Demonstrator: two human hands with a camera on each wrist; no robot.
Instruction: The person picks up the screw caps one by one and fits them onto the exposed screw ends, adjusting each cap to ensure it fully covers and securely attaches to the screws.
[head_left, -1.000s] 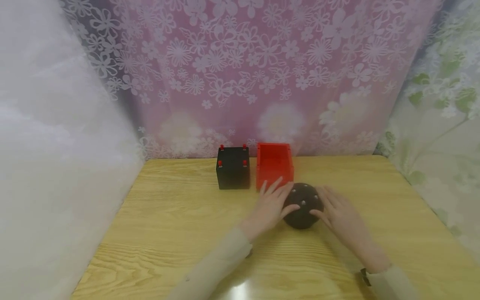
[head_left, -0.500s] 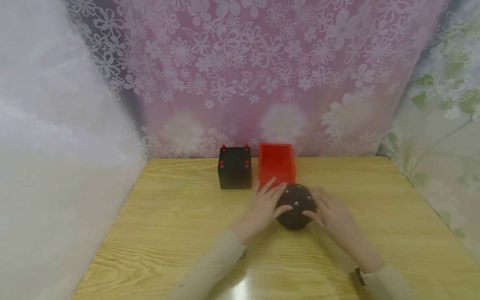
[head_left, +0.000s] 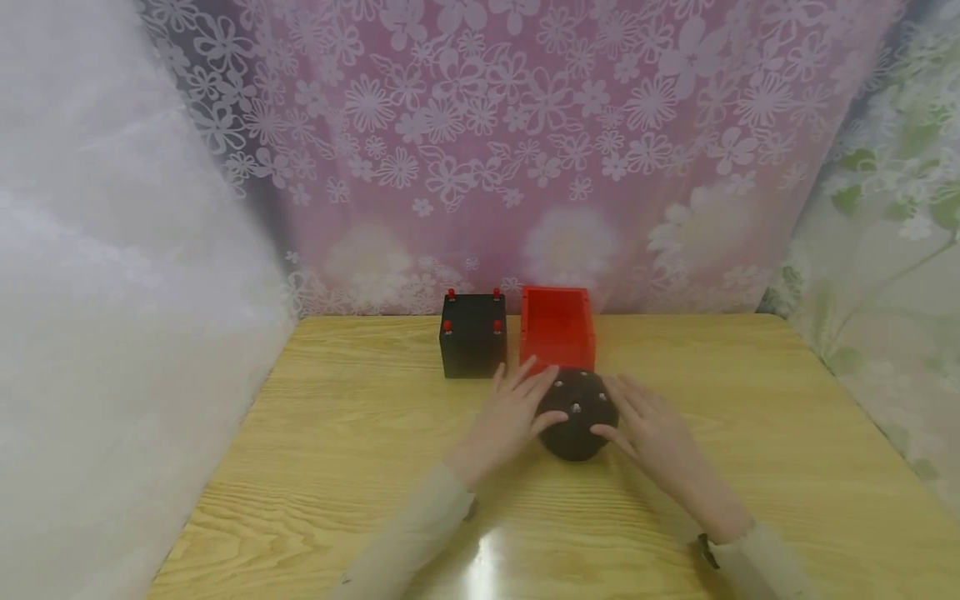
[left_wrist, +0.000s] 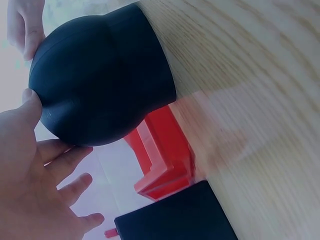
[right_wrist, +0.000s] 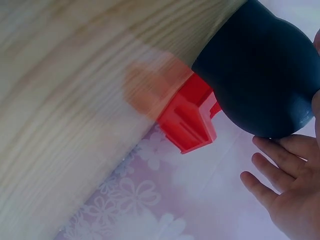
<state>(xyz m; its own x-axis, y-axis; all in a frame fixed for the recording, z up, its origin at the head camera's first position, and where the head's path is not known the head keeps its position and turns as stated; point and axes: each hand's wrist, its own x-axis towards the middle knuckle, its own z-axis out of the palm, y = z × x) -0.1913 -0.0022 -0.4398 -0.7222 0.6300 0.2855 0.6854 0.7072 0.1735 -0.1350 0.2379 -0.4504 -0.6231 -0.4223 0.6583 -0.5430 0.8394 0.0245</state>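
A black rounded object point(head_left: 574, 433), with several small silver studs on top, stands on the table between the two hands. In the left wrist view its dome point(left_wrist: 85, 80) bulges above a narrower base that meets the wood. From the left, the left hand point(head_left: 501, 425) touches it with thumb and fingertips, its other fingers spread. On the opposite side, the right hand point(head_left: 660, 433) rests its thumb and fingers against the dome. The right wrist view shows the right hand's spread fingers point(right_wrist: 277, 155) largely straight, some apart from the surface. Part of the thumb is cut off there.
Just behind the black object lies a red open-fronted bin point(head_left: 557, 329). Left of it stands a black box point(head_left: 474, 350) with red caps on its top corners. A floral curtain point(head_left: 525, 167) hangs along the back edge of the wooden table point(head_left: 337, 442).
Both hands have moved left together, and the black object has slid left with them, now in front of the red bin. The bin and the black box keep their places on the table.
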